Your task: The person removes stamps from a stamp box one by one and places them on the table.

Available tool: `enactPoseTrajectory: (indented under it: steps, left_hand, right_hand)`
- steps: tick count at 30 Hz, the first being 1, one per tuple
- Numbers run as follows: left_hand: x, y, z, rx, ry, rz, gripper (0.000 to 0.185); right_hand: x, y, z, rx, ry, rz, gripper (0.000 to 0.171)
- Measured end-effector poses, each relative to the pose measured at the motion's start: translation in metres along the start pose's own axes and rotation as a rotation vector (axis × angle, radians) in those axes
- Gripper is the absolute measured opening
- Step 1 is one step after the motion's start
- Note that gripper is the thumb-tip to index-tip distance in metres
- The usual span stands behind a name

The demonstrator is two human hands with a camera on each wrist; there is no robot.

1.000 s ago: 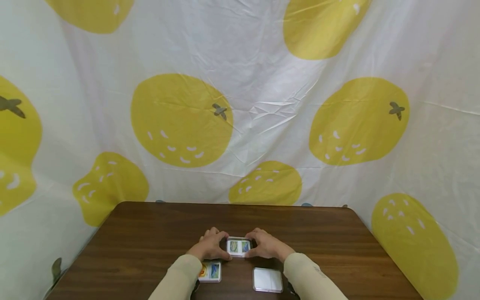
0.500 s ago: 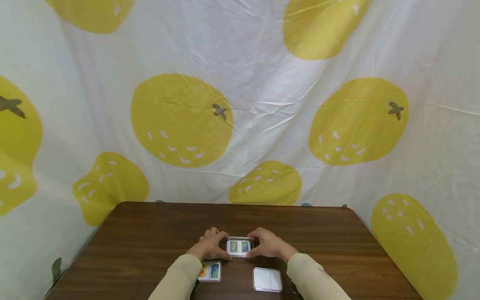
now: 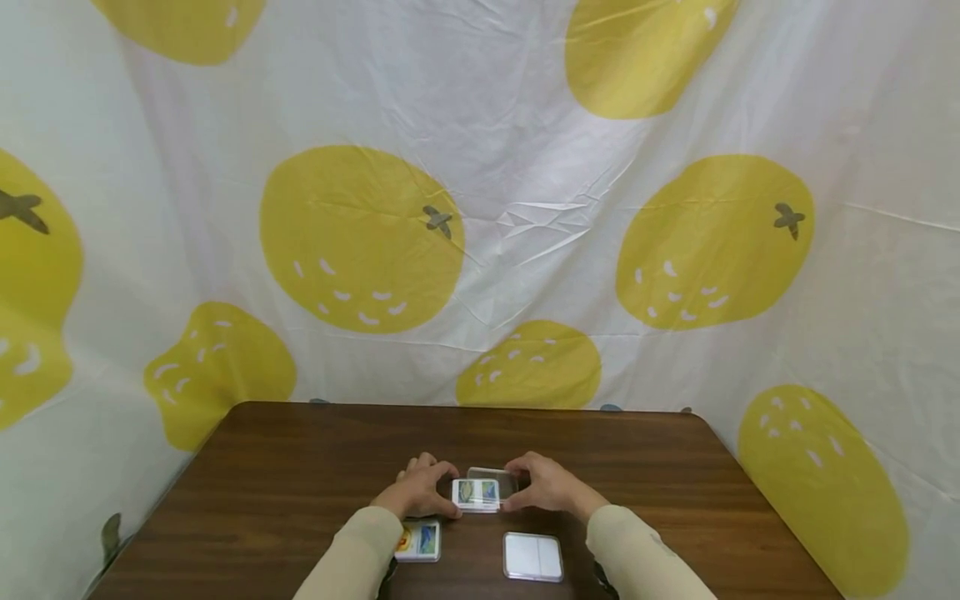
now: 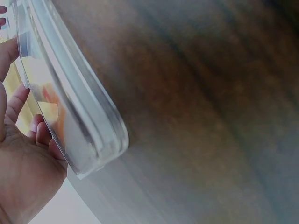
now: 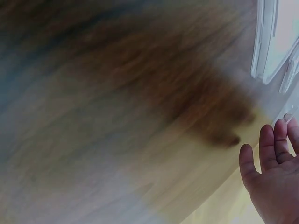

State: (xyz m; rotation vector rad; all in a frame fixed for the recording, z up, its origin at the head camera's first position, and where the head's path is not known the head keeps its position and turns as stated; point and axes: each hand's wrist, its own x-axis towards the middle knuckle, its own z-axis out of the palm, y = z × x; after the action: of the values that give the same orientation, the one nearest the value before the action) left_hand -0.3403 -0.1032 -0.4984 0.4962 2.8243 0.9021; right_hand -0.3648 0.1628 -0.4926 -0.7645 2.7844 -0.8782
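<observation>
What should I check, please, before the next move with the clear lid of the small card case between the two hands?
1. Lid off the case: ok. The clear lid sits raised and shifted behind the card case.
2. Right hand holds the lid: ok, fingers curl on its right end.
3. Left hand steadies the case: ok, it grips the left side.
4. Cards seated flat inside: cannot tell, too small.
5. Second card case and white case apart from the hands: ok, both lie nearer on the table.
</observation>
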Motion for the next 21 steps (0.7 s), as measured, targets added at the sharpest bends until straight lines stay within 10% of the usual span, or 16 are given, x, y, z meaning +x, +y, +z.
enactPoseTrajectory:
  steps: [21]
  left_hand:
    - [0.002,-0.004,0.003,0.002,-0.009,-0.001,0.051]
  right_hand:
    - [-0.018,0.021,-0.02,-0.032,-0.003,-0.013,0.056]
